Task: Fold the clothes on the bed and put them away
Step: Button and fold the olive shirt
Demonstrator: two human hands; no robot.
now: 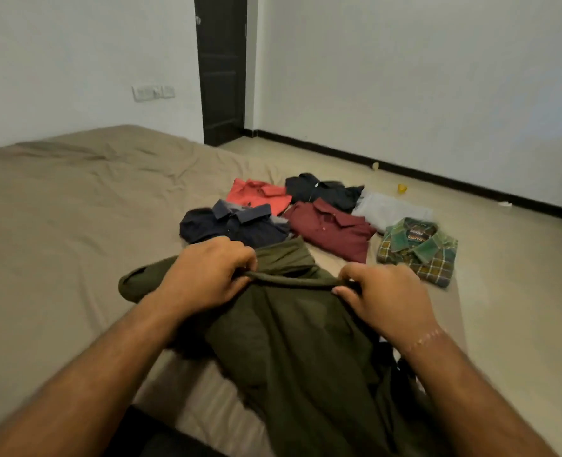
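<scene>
An olive green shirt (pixel 299 341) hangs in front of me over the near edge of the bed (pixel 58 209). My left hand (pixel 207 275) grips its upper edge on the left, and my right hand (pixel 385 298) pinches the same edge on the right, so the cloth is stretched between them. One sleeve sticks out to the left past my left wrist. Beyond my hands lie several folded shirts: a navy one (pixel 230 225), a coral one (pixel 260 196), a black one (pixel 322 191), a maroon one (pixel 332 229), a light grey one (pixel 392 209) and a green plaid one (pixel 418 252).
The tan bedsheet is wrinkled and bare across the left half. A dark door (pixel 222 67) stands in the far wall, with a switch plate (pixel 152 92) to its left. On the tiled floor at the right lies a small yellow object (pixel 402 188) near the dark skirting.
</scene>
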